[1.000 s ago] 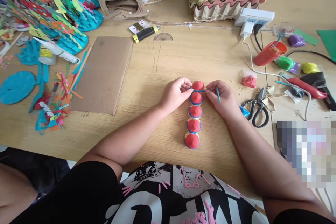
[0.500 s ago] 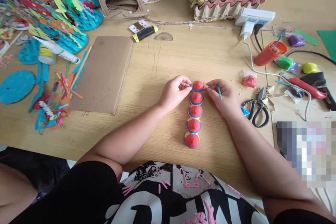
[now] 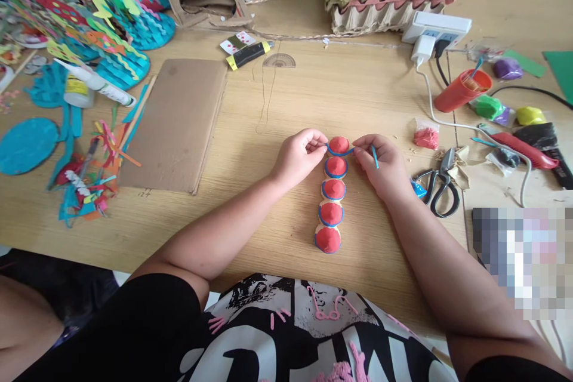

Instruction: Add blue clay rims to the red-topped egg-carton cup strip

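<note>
A row of several red cone-shaped clay pieces (image 3: 333,190) on pale round bases runs up the middle of the table, with blue edging along their near sides. At the far end, a thin blue clay strip (image 3: 350,151) curves round the near edge of the farthest red cone (image 3: 339,144). My left hand (image 3: 299,155) pinches the strip's left end between thumb and fingertips. The right end is pinched by my right hand (image 3: 379,161), which also has a thin light-blue stick (image 3: 375,157) tucked between its fingers. Fingertips partly hide both strip ends.
Black-handled scissors (image 3: 441,182), a bag of red clay (image 3: 425,134) and an orange-red cup (image 3: 463,91) lie to the right. A cardboard sheet (image 3: 174,125) and colourful craft scraps (image 3: 89,185) are on the left. Egg trays (image 3: 385,12) and a power strip (image 3: 436,30) stand at the back.
</note>
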A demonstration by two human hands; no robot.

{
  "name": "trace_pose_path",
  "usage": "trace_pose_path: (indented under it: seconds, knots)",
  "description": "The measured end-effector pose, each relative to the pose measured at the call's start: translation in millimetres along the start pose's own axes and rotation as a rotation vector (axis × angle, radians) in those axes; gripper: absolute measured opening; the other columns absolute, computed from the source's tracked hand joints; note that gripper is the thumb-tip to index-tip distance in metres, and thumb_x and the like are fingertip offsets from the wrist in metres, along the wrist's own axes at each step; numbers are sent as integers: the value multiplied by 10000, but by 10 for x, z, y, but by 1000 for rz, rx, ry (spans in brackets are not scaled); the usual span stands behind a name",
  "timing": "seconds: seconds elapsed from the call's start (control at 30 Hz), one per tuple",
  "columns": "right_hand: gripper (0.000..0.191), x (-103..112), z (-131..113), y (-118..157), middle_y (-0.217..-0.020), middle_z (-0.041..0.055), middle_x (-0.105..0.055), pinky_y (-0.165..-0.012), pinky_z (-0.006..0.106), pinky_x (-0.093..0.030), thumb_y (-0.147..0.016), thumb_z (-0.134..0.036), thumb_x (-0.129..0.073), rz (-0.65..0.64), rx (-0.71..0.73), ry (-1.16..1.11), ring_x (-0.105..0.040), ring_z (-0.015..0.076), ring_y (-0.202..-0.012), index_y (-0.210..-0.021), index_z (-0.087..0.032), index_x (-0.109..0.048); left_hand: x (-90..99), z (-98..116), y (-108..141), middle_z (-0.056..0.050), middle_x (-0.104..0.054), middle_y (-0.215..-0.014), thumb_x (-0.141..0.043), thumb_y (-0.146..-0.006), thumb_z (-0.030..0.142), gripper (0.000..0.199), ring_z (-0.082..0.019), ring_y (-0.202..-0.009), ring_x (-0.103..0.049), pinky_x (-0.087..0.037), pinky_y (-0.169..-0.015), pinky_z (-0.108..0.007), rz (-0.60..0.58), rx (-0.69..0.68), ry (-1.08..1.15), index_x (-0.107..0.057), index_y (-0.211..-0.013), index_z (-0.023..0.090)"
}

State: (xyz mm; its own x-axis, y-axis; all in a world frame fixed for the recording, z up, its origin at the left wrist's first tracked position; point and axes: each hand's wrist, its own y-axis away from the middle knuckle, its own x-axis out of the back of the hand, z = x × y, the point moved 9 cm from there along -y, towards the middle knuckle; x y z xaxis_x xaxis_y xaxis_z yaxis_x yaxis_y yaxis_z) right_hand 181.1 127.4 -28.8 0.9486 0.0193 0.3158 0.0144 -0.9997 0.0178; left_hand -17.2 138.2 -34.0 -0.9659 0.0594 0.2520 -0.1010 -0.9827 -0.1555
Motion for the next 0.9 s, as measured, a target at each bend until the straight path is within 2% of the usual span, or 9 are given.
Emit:
trace_pose_path:
  seconds: [0.27, 0.67, 0.9]
  knots:
    - [47, -19, -43, -10, -739, -17, -620, -671, 328, -418, -841, -239, -672, -20, 32, -5, -515, 145, -654, -887, -232, -671, 17, 0, -4, -12, -761, -880, -668, -859, 134, 91, -119, -791, -691, -545, -764, -253, 24, 0, -13, -714, -924, 178]
    - [42, -33, -80, 7, -717, -25, -594, -622, 315, -380, -852, -243, -662, -26, 14, -12, -471, 131, -620, -891, -228, -664, -29, 11, -13, -3, -762, -867, -713, -836, 126, 97, -115, -790, -694, -548, -763, -244, 37, 29, 36, -715, -913, 183]
    - [106, -25, -25, -20, -737, -21, -604, -605, 305, -369, -834, -245, -695, 7, 0, -28, -493, 131, -633, -933, -222, -666, -13, -10, -21, 1, -755, -863, -701, -842, 112, 95, -109, -782, -691, -539, -750, -239, 50, 22, 30, -710, -910, 179]
